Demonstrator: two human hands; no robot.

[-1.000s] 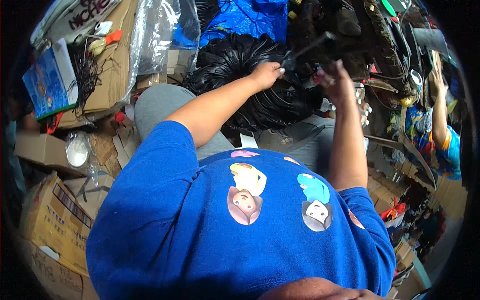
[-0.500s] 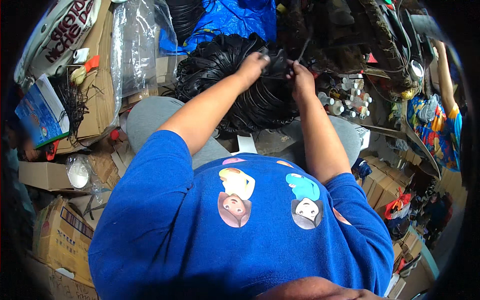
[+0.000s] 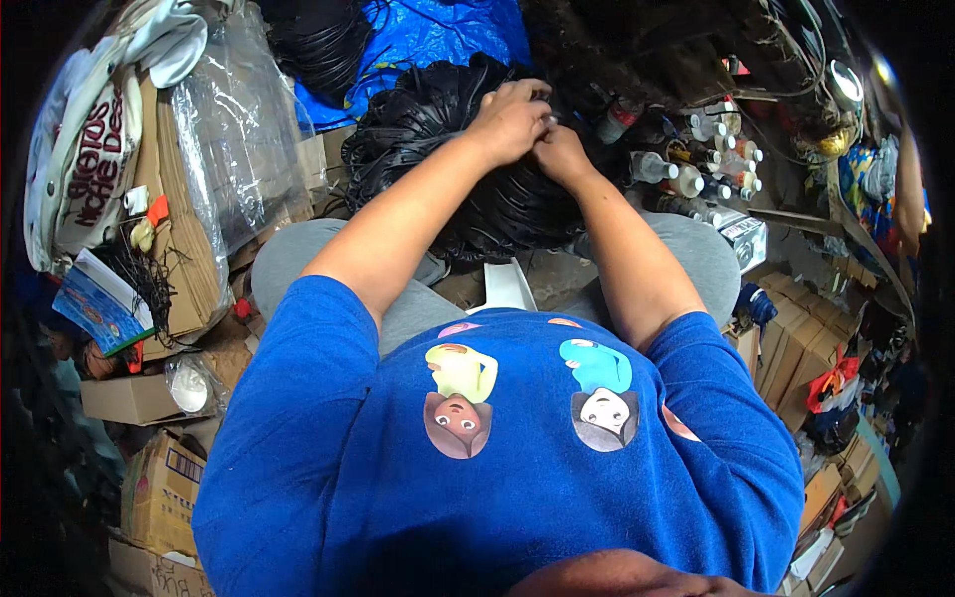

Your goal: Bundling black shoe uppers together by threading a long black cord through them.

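A big round bundle of shiny black strips [image 3: 413, 129], looped like a coil, lies in front of me between my knees. My left hand [image 3: 512, 121] is over its upper right part, with the fingers bent and closed. Right beside it, almost touching, my right hand [image 3: 564, 156] is closed with the fingertips drawn together. Whatever the two hands grip is hidden behind the fingers and dark against the black strips.
Several clear bottles [image 3: 686, 179] stand right of the bundle. A second black coil [image 3: 313, 50] and a blue tarp [image 3: 448, 35] are behind it. Flattened cardboard [image 3: 189, 269] and a clear plastic sheet [image 3: 234, 129] lean at left; cardboard boxes [image 3: 796, 328] sit at right.
My hands have come together over the bundle; they were apart before, with a thin grey length showing at the right hand. That length is now out of sight. The view has shifted slightly.
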